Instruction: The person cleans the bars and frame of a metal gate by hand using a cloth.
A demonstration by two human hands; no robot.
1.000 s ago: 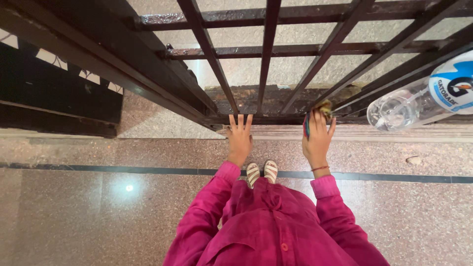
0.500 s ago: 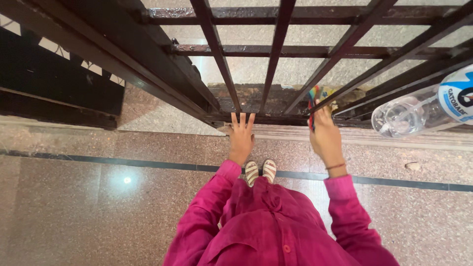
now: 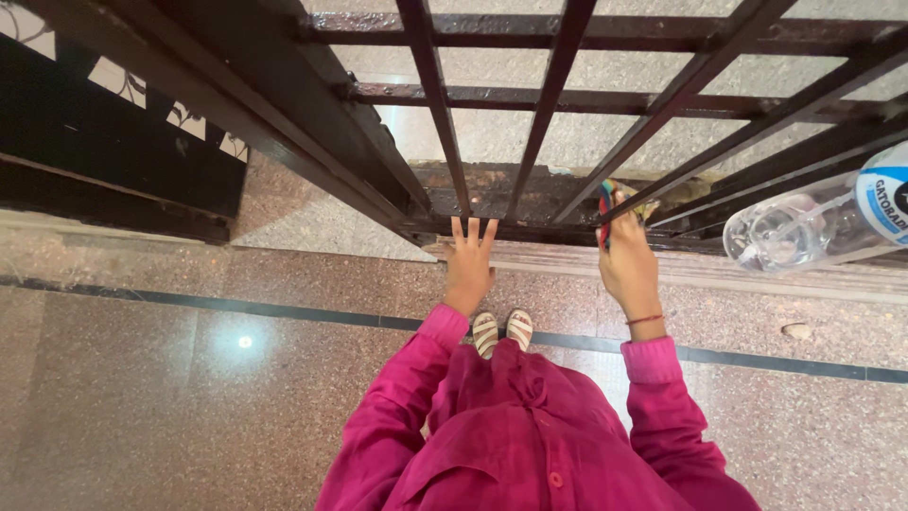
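left hand flat, fingers spread on the dark metal gate lower rail, right hand gripping a multicoloured cloth against a bar, clear plastic bottle at right edge

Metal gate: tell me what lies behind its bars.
Behind the metal gate, pale speckled stone floor shows between the bars. The right hand holds a colourful cloth against one bar, covering what lies behind it.

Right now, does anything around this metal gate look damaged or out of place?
Yes. The dark metal gate has worn, rusty-looking patches on its crossbars and bottom rail. A clear plastic bottle lies on its side at the right. The right hand holds a multicoloured cloth-like thing against a bar; the left hand rests flat.
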